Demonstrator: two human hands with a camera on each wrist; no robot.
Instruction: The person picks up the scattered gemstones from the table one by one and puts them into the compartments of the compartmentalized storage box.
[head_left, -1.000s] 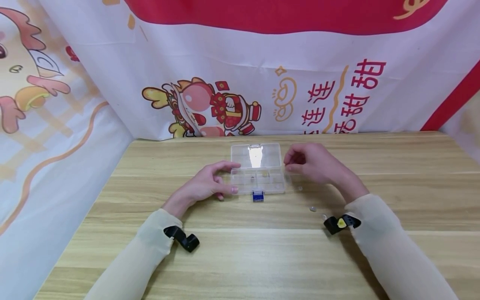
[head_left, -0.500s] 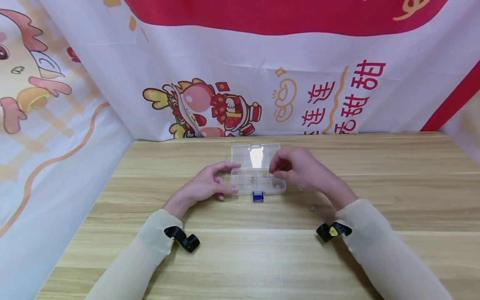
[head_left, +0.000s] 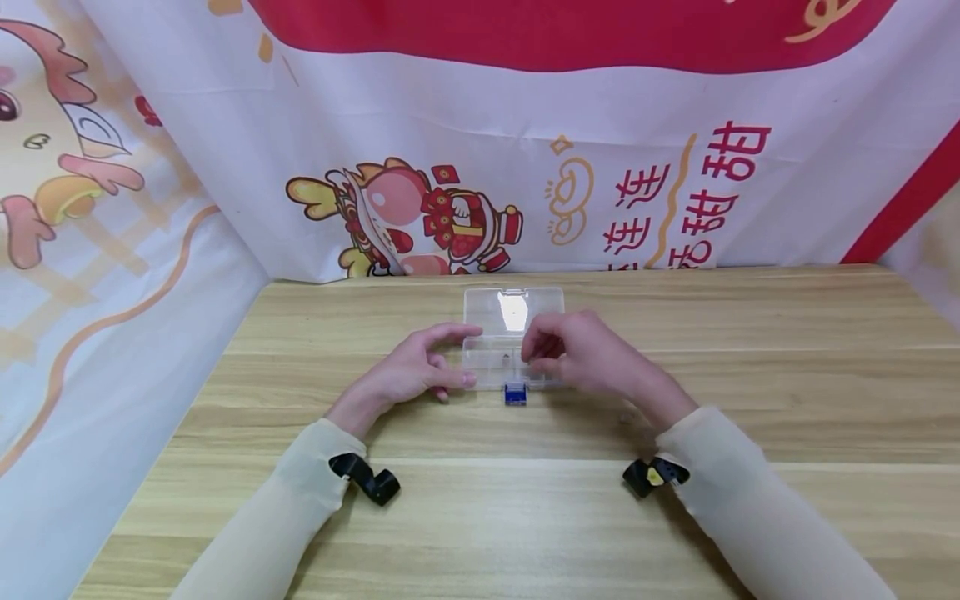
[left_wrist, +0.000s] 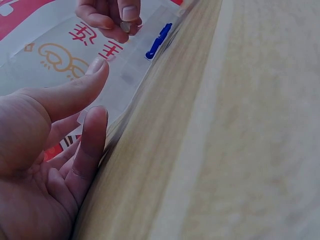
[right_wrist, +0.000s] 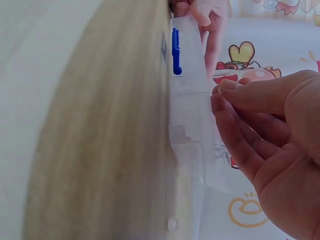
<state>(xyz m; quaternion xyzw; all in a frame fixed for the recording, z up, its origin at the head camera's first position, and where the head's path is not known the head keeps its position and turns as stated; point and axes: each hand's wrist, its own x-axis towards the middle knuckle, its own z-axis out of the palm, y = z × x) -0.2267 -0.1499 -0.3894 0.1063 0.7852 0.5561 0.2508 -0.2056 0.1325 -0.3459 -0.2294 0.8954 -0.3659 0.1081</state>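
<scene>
Wood-grain desk (head_left: 495,517) fills the near part of my head view, with two pale sleeves (head_left: 262,508) slanting inward over it. I see the left hand (head_left: 408,365) with its grip spread, thumb and forefinger touching the left end of a clear compartment box (head_left: 486,367). Bent inward at the wrist, the right hand (head_left: 588,354) hovers over the box's right half, thumb and forefinger pinching a small round piece (left_wrist: 125,27). Behind, I make out the folded-back lid (head_left: 483,312), then printed cloth (head_left: 495,108).
</scene>
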